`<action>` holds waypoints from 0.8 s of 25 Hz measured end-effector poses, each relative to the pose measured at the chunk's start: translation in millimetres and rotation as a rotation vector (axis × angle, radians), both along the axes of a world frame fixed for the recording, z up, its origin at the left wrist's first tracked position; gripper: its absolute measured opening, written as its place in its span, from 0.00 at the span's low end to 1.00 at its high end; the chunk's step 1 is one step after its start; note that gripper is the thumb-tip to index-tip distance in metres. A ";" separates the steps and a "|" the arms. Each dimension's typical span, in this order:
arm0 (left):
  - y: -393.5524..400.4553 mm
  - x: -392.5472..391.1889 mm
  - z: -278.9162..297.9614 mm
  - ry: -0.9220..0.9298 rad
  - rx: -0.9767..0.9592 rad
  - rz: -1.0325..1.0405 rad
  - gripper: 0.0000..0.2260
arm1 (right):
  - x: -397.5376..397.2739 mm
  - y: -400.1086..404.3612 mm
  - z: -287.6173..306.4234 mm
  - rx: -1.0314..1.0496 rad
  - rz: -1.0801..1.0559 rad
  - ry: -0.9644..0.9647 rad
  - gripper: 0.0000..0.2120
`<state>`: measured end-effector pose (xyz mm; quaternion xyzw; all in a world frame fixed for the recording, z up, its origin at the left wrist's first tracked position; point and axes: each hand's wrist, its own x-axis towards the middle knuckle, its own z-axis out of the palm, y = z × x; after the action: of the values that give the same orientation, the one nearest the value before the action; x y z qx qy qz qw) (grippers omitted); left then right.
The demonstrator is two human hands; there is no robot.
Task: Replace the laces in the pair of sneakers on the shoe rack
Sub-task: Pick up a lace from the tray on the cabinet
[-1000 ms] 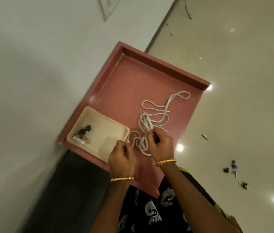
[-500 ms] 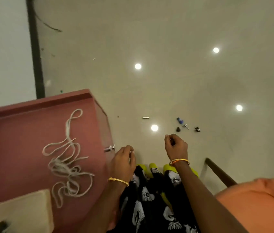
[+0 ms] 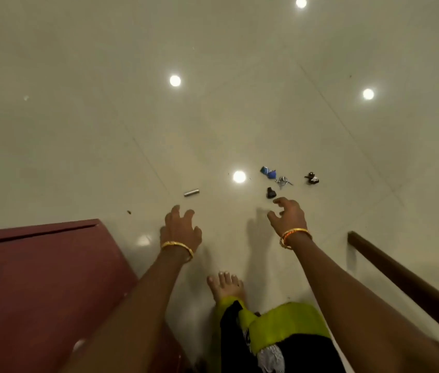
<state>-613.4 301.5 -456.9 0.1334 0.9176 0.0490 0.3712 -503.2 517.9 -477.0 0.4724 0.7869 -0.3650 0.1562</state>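
While both arms reach forward over the glossy floor (image 3: 78, 130), nothing is held in either hand. Nearest the camera, at the bottom centre of the frame, a black garment with a yellow-green hem (image 3: 283, 327) hangs above 1 bare foot (image 3: 226, 286) planted on the tiles. At the lower left sits the pink cabinet (image 3: 37, 278); only its plain top and edge show here, so what lies on it cannot be told, and neither the laces nor the sneakers appear anywhere in this view. At the lower right a dark wooden rail (image 3: 401, 281) runs diagonally toward the corner.

Further out, the left hand (image 3: 182, 230), with a gold bangle (image 3: 178, 247) at the wrist, has its fingers spread and loosely curled, gripping nothing. The right hand (image 3: 289, 218), wearing 2 bangles (image 3: 295, 235), is likewise empty, its fingers apart and bent.

Beyond the hands, at centre frame, a small silver cylinder (image 3: 191, 192) lies on the floor. To its right are a small black piece (image 3: 270, 192), a blue scrap (image 3: 268, 172), a tangle of thin wire (image 3: 283, 181) and another dark piece (image 3: 311, 179), all close together. 4 round light reflections dot the tiles farther up.
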 end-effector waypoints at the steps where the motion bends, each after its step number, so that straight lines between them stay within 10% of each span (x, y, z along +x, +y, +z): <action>1: 4.5 -8.3 -25.5 -0.015 -0.034 -0.031 0.24 | 0.0 6.1 -22.9 0.007 0.005 -0.003 0.19; 14: 39.5 -50.9 -148.1 0.253 -0.157 -0.128 0.13 | -27.2 9.2 -124.6 0.096 -0.102 0.000 0.15; 20: 21.8 -34.5 -68.8 0.029 0.283 0.425 0.09 | -45.0 -31.2 -40.9 -0.142 -0.366 0.238 0.10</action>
<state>-647.9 323.3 -525.7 -0.0111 0.9144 0.2517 0.3169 -548.2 486.7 -517.9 0.5486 0.6734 -0.4949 0.0266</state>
